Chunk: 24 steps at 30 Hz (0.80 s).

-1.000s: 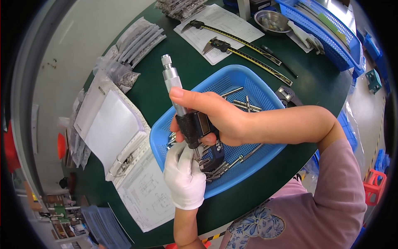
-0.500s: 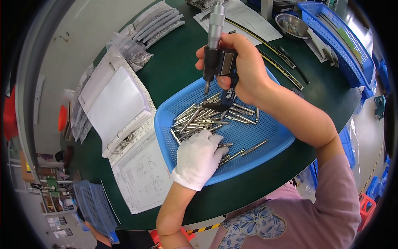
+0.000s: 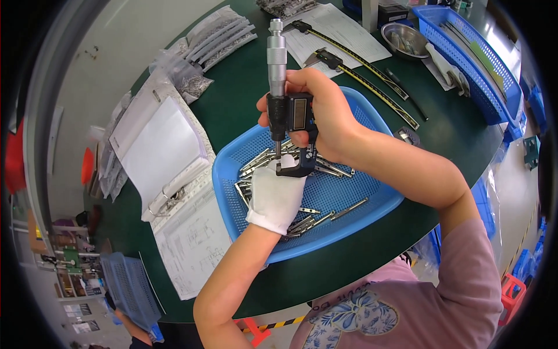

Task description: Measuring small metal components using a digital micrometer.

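Observation:
My bare right hand (image 3: 325, 113) grips a digital micrometer (image 3: 277, 119) upright above a blue perforated basket (image 3: 372, 113). The micrometer has a silver thimble at its top, a small display and a dark frame curving round at the bottom. My left hand (image 3: 274, 198), in a white glove, is over the slim metal pins (image 3: 331, 168) in the basket. The lower end of the micrometer overlaps its fingers, so whether they hold a pin is hidden. Many of the pins have small holes. Several lie apart from the pile near the basket's front (image 3: 314, 223).
Left of the basket lie an open ring binder (image 3: 165, 148) and drawing sheets (image 3: 200, 250). Behind are bagged parts (image 3: 218, 35) and two calipers (image 3: 378, 90). A metal bowl (image 3: 403, 41), a glove (image 3: 444, 64) and another blue basket (image 3: 465, 58) stand at the far right.
My right hand has brought the micrometer left and lower. My left hand has moved away from me, up to the micrometer's lower end. The basket has shifted slightly left.

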{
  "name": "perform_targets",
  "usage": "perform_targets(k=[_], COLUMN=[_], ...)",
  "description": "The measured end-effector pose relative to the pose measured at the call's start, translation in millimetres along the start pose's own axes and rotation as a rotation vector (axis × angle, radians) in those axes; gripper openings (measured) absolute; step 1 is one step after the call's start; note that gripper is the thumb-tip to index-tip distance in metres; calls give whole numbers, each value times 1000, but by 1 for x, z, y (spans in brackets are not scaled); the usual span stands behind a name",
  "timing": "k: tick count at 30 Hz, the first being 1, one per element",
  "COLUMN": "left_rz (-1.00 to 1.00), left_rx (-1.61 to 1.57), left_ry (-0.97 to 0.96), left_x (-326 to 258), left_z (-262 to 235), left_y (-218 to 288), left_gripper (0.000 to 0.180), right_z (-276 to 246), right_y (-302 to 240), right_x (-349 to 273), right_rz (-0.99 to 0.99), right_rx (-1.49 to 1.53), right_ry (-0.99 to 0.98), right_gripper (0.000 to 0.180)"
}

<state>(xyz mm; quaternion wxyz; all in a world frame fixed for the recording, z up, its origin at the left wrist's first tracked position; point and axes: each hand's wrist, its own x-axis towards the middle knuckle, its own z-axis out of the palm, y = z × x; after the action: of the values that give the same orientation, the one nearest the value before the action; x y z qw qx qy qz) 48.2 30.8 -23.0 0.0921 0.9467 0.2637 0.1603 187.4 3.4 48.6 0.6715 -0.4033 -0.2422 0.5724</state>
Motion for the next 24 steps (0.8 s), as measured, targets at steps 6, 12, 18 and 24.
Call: perform_targets(k=[6,12,18,24], left_rz=[-146,-53,155,215], left_rx=[-3,-313,-80,-30], left_ry=[78,481,501,473], left_x=[-11,-36,-34,-32], left_z=[-47,-42,-47,-49], left_y=[0,-2,3,4], left_gripper=[8,21,33,36], right_z=[-1,-2,1,3], right_y=[-12,-6,1,2], right_x=[-6,-4,-3,-5], right_rz=[224,280,382,405], right_rx=[91,56,106,73], right_ry=[-89,-135,-144,-175], right_gripper=[56,60,63,64])
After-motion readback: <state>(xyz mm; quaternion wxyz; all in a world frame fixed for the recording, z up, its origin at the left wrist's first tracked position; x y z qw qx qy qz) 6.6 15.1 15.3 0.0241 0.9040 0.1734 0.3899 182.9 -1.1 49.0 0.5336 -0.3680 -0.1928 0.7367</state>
